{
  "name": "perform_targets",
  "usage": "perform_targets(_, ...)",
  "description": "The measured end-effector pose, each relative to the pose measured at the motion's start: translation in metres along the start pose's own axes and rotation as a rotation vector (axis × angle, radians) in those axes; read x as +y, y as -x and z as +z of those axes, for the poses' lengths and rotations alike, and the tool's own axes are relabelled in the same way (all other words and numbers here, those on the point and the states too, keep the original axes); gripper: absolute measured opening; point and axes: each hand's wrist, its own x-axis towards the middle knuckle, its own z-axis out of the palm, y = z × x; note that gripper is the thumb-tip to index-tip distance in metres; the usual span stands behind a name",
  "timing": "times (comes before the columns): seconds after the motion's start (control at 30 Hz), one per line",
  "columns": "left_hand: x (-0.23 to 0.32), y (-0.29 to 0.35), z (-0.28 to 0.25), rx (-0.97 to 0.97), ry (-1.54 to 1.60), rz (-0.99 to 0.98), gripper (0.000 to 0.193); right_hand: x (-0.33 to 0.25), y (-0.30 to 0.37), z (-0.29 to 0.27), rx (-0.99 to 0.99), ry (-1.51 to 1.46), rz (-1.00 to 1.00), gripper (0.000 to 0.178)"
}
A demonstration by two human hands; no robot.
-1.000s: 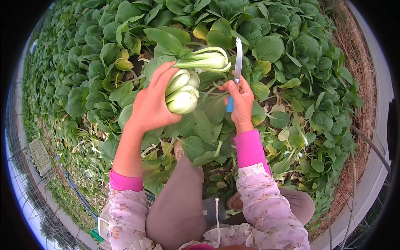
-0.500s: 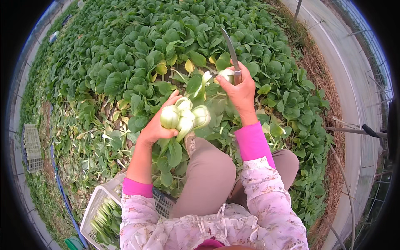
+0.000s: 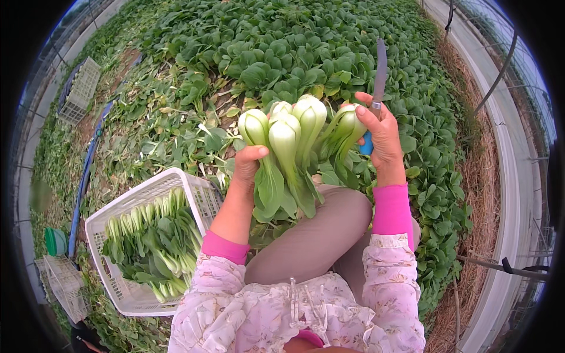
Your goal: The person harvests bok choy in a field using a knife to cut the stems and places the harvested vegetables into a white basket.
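Note:
My left hand [image 3: 246, 166] is closed round several bok choy heads [image 3: 285, 136], pale bases up and green leaves hanging over my knee. Its thumb presses the near side; the other fingers are mostly hidden behind the stems. In my right hand [image 3: 386, 139] is a knife [image 3: 380, 73], its blade pointing up and away and part of its blue handle showing below the fingers. The same hand also grips a single bok choy head [image 3: 344, 130] by its base, between thumb and fingers. That head's leaves hang close beside the left-hand bunch.
At my left stands a white crate [image 3: 203, 197] with rows of cut bok choy [image 3: 159, 235]. Farther left are a pale crate [image 3: 81, 93], another crate [image 3: 66, 289], a green container [image 3: 56, 241] and a blue hose [image 3: 88, 170]. Growing bok choy [image 3: 265, 44] spreads ahead; dry straw [image 3: 468, 176] borders the right.
My view has swung left, bringing the crate fully into sight. The left-hand bunch has tipped more upright, and the right hand has brought its bok choy head nearer to it, knife still held.

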Motion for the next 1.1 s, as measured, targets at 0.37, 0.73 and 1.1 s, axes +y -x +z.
perform_targets(0.37, 0.012, 0.087, 0.014, 0.200, -0.270, 0.359, 0.065, 0.023, 0.037, 0.105, 0.047, 0.291, -0.099, 0.029)
perform_targets(0.73, 0.018, 0.145, -0.005, 0.195, -0.292, 0.443, 0.103, 0.071, 0.074, 0.174, 0.021, 0.423, -0.192, 0.042)
perform_targets(1.1, 0.065, 0.223, -0.011, 0.639, -1.255, 0.815, 0.088, 0.094, 0.106, 0.203, -0.394, -0.022, 0.307, 0.050)
